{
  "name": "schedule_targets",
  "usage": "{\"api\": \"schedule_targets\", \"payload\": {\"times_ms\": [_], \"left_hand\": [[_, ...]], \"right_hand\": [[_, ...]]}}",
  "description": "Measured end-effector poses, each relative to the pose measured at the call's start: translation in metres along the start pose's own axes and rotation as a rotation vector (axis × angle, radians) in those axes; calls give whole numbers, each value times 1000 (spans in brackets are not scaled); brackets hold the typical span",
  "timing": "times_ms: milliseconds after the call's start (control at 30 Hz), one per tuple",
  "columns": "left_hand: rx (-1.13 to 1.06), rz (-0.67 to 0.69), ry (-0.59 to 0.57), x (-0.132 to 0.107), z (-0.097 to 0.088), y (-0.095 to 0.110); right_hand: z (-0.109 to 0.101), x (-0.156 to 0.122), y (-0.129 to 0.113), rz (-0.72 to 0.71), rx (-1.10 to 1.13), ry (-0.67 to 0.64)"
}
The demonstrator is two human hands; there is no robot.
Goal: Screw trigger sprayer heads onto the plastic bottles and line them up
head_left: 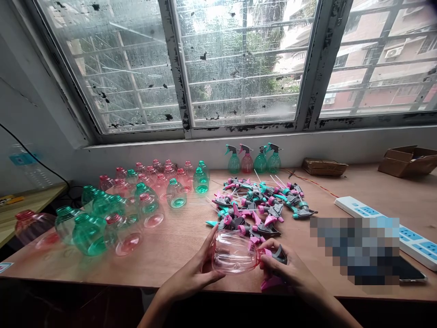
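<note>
A clear pink spray bottle [234, 253] lies sideways between my hands near the table's front edge. My left hand [204, 259] is wrapped round its base end. At the neck, my right hand [282, 264] grips a grey and pink trigger sprayer [280, 255]; the sprayer's collar meets the bottle mouth, though my fingers partly cover the joint. Just beyond the bottle spreads a pile of loose trigger sprayers [252, 205] in pink, teal and grey, some with thin white tubes.
Many open pink and green bottles [89, 234] stand on the left of the table. Several bottles with sprayers [261, 161] line the wall. A power strip [392, 230], a dark phone-like object [409, 269] and cardboard boxes [406, 161] are on the right.
</note>
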State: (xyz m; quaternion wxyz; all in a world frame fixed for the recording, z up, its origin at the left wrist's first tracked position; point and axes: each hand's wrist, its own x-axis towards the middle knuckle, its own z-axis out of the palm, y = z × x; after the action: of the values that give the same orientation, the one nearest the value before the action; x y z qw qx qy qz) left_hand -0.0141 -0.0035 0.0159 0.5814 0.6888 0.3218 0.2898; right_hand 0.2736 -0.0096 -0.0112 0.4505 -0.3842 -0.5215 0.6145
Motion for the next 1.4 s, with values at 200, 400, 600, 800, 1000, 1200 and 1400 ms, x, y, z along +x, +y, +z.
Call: {"api": "schedule_targets", "payload": {"times_ms": [200, 400, 600, 800, 1000, 1200, 1400], "left_hand": [[-1, -13, 38, -2, 1, 0], [-1, -24, 58, -3, 1, -1], [21, 6, 53, -2, -2, -5], [-88, 17, 71, 1, 0, -7], [-103, 23, 76, 2, 1, -7], [-86, 67, 45, 2, 2, -6], [-52, 5, 31, 0, 0, -4]], "right_hand": [[-1, 1, 3, -12, 23, -8], [-1, 1, 3, -13, 22, -20], [-1, 2, 3, -6, 27, -15], [-2, 2, 4, -15, 31, -16], [-2, 3, 7, -38, 39, -15], [-1, 2, 9, -41, 44, -4], [-2, 2, 8, -35, 37, -3]]}}
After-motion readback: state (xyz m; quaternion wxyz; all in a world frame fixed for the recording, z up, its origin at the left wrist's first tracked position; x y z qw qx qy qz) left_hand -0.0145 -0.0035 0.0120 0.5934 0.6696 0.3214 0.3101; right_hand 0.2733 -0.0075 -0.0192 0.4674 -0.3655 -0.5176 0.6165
